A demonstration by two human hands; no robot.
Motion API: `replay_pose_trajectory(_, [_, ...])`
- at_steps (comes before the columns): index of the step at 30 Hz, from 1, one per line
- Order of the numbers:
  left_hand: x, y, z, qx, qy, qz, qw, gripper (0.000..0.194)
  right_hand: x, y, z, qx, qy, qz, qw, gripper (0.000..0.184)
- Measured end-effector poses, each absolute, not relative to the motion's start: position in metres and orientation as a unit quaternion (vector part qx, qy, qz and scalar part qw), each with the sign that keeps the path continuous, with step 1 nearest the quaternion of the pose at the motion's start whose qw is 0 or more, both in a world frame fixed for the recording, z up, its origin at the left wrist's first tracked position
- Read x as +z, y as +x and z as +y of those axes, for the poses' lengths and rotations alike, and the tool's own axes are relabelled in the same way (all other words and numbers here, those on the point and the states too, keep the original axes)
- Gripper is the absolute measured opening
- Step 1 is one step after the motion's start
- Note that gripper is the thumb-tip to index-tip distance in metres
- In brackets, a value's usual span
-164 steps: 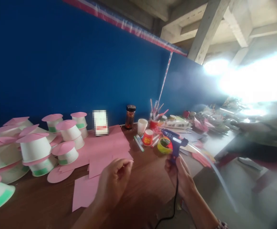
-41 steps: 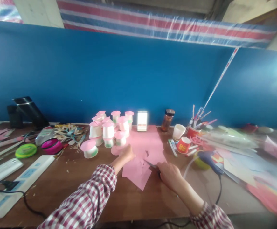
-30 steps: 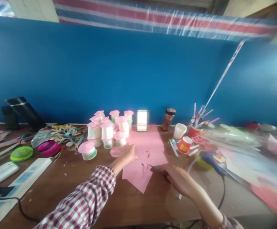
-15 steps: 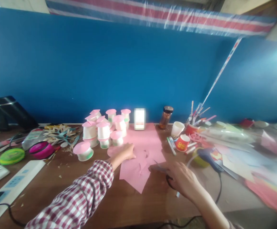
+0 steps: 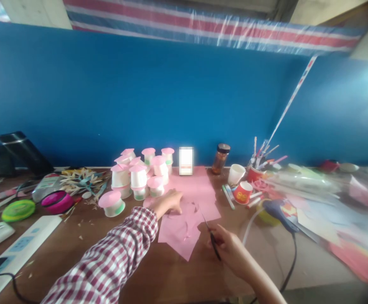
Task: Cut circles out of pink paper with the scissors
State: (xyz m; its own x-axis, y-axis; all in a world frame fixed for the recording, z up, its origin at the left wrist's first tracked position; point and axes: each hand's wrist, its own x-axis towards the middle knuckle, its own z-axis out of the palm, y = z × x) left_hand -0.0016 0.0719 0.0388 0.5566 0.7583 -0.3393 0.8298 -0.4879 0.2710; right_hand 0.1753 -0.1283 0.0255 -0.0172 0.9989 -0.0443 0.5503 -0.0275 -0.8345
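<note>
My left hand (image 5: pixel 170 202) rests on the pink paper (image 5: pixel 199 185), its thumb and fingers apart. Just right of it, small cut-out scraps of pink paper (image 5: pixel 190 226) lie on the sheet. My right hand (image 5: pixel 226 247) grips black-handled scissors (image 5: pixel 214 242), their thin blades pointing up and left over the sheet's right edge. Left of the paper stands a group of white cups (image 5: pixel 138 179) topped with pink paper discs, several of them stacked. One short capped cup (image 5: pixel 111 207) sits apart at the front left.
Along the right are a brown jar (image 5: pixel 222 158), a white cup (image 5: pixel 236 173), a red cup (image 5: pixel 243 193), markers (image 5: pixel 228 196) and a glue gun (image 5: pixel 280 213) with its cord. At left lie wooden sticks (image 5: pixel 82 181), a magenta round case (image 5: pixel 57 202) and a white power strip (image 5: pixel 22 247).
My right hand has drawn down and slightly left, and the scissors have turned to a steeper angle. My left hand has shifted slightly right on the paper.
</note>
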Motion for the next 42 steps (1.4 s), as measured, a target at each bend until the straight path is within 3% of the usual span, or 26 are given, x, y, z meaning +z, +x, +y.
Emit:
replay_pose_trajectory(8, [0.035,-0.014,0.067,-0.070,0.845,0.475,0.236,0.060,0.022,0.171,-0.126,0.425,-0.562,-0.532,0.470,0.023])
replay_pose_trajectory(12, [0.034,-0.015,0.068,-0.045,0.848,0.481,0.217,0.066,0.021,0.167,-0.125,0.430,-0.551,-0.532,0.478,0.026])
replay_pose_trajectory(16, [0.034,-0.009,0.077,-0.048,0.836,0.489,0.243,0.057,0.021,0.163,-0.127,0.450,-0.541,-0.540,0.462,0.034])
replay_pose_trajectory(20, [0.035,-0.008,0.079,-0.026,0.815,0.494,0.303,0.052,0.016,0.164,-0.129,0.446,-0.551,-0.511,0.486,0.030])
replay_pose_trajectory(25, [0.042,-0.020,0.057,0.065,0.784,0.476,0.393,0.022,0.012,0.167,-0.121,0.436,-0.556,-0.411,0.576,0.042])
replay_pose_trajectory(28, [0.052,-0.029,0.033,0.115,0.748,0.466,0.458,0.037,0.019,0.163,-0.112,0.422,-0.563,-0.360,0.613,0.052])
replay_pose_trajectory(30, [0.060,-0.034,0.016,0.196,0.637,0.463,0.584,0.051,0.027,0.159,-0.107,0.429,-0.556,-0.322,0.634,0.053])
replay_pose_trajectory(32, [0.069,-0.038,0.002,0.218,0.592,0.424,0.650,0.045,0.033,0.155,-0.103,0.461,-0.523,-0.310,0.647,0.054])
replay_pose_trajectory(35, [0.081,-0.039,-0.014,0.201,0.582,0.372,0.695,0.033,0.038,0.149,-0.098,0.509,-0.464,-0.321,0.650,0.050])
replay_pose_trajectory(42, [0.071,-0.017,-0.047,0.299,0.433,0.470,0.709,0.047,0.043,0.133,-0.096,0.487,-0.476,-0.248,0.689,0.047])
